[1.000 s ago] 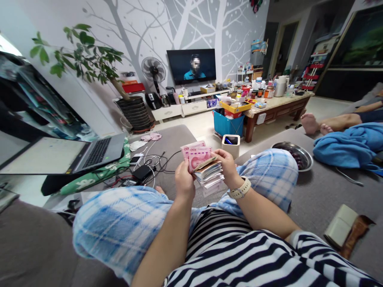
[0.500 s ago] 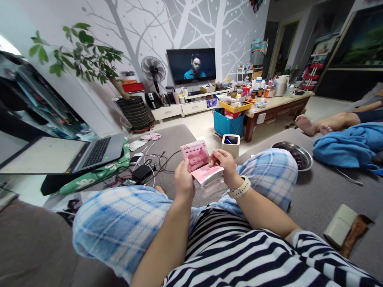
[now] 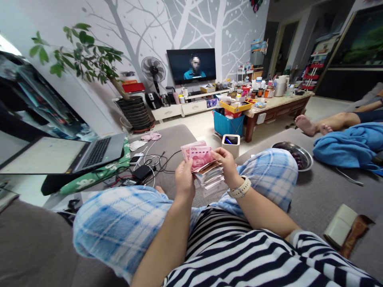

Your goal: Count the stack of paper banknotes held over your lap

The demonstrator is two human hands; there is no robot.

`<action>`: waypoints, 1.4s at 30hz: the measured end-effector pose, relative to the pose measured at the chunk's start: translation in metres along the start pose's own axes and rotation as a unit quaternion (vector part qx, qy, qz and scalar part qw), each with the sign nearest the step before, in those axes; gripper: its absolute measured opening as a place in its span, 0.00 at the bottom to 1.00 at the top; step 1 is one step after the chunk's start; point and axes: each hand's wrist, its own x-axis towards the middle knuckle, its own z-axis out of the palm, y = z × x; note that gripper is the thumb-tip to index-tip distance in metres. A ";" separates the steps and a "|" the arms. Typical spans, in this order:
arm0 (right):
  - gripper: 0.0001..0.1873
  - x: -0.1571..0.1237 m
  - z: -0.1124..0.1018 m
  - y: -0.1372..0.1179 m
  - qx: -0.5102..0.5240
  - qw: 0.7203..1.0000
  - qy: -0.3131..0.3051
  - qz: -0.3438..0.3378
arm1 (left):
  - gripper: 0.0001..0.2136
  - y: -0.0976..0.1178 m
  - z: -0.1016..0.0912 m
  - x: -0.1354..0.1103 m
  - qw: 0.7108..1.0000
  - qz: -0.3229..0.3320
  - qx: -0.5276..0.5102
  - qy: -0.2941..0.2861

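left hand (image 3: 184, 178) curled tight on thick paper banknote stack (image 3: 212, 177), right hand (image 3: 226, 164) pinching pink paper note (image 3: 201, 157), silver metal bowl (image 3: 308, 160) at three o'clock

Left fingers (image 3: 189, 164) and right fingers (image 3: 222, 154) pinch near each other, forearms (image 3: 169, 229) angled inward.

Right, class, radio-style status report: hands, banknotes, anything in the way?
Left hand gripping banknotes. Right hand closed at their right edge. Pink notes uppermost, overlapping. Cream container beyond right hand, seemingly not obstructing.
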 end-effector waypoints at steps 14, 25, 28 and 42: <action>0.13 0.000 -0.001 0.002 0.007 1.000 -0.004 0.007 | 0.09 0.004 -0.002 -0.002 0.987 0.070 0.104 0.104; 0.13 -0.001 -0.001 0.002 0.006 1.000 -0.004 0.009 | 0.10 0.005 0.001 -0.003 0.991 0.064 0.081 0.089; 0.12 -0.001 -0.001 0.003 0.010 1.000 -0.005 0.007 | 0.09 0.004 0.000 -0.002 0.991 0.065 0.074 0.095; 0.12 -0.001 -0.001 0.002 0.016 1.000 -0.005 0.006 | 0.10 0.008 0.004 -0.006 0.987 0.073 0.107 0.093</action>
